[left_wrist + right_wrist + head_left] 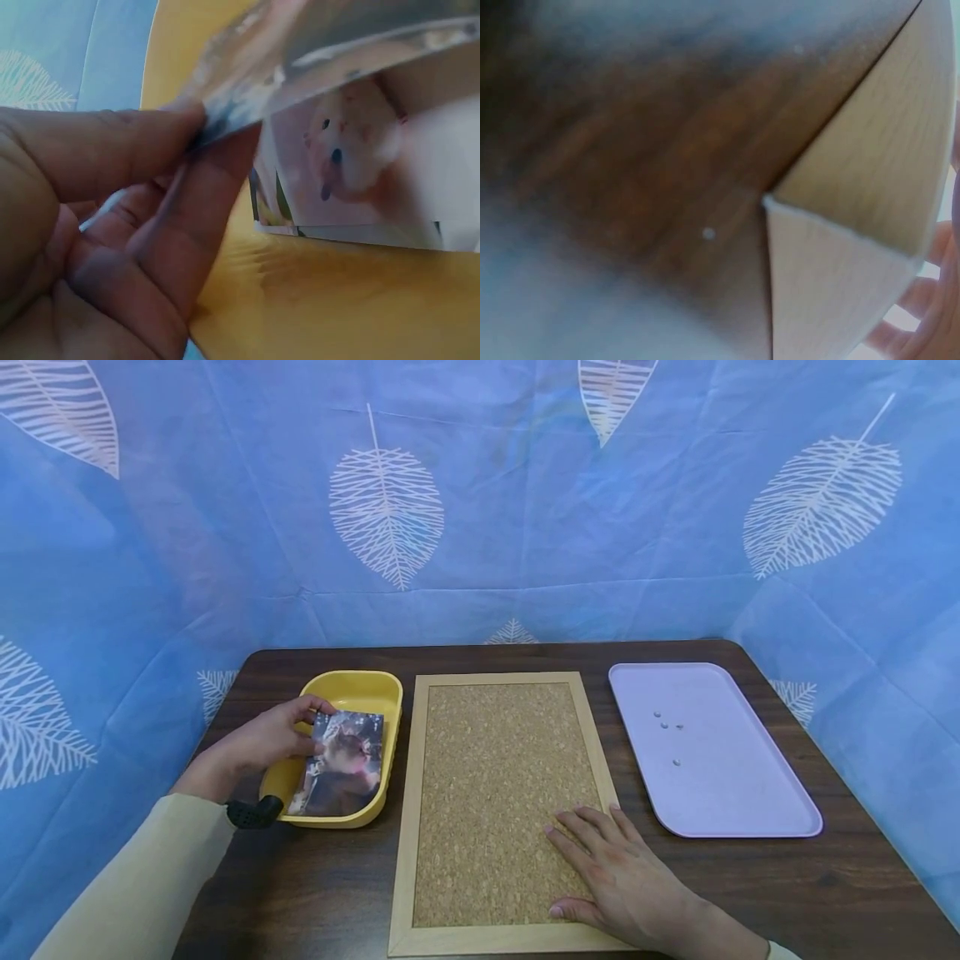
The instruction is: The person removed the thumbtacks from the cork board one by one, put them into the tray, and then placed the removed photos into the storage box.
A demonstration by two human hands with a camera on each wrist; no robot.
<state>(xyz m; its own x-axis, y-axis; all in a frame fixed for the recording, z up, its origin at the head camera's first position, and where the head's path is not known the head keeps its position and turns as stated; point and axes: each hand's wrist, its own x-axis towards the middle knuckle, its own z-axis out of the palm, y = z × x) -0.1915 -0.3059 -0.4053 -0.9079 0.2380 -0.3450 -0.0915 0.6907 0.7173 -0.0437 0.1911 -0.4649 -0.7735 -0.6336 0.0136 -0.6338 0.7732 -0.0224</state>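
Observation:
My left hand (281,732) pinches the edge of a glossy photo (348,756) between thumb and fingers, inside a yellow basin (365,680). In the left wrist view the photo (360,45) is lifted over another picture (352,150), which shows a small pale animal and lies in the basin. My right hand (626,881) lies spread with straight fingers on the lower right of a wood-framed cork board (510,777). The right wrist view shows a corner of the board's frame (855,202), with part of that hand at the right edge.
A lilac tray (742,793) stands to the right of the board, with several tiny light pieces (664,726) on it. All of this sits on a dark wooden table (832,877). Behind hangs a blue cloth (510,510) with white leaf prints.

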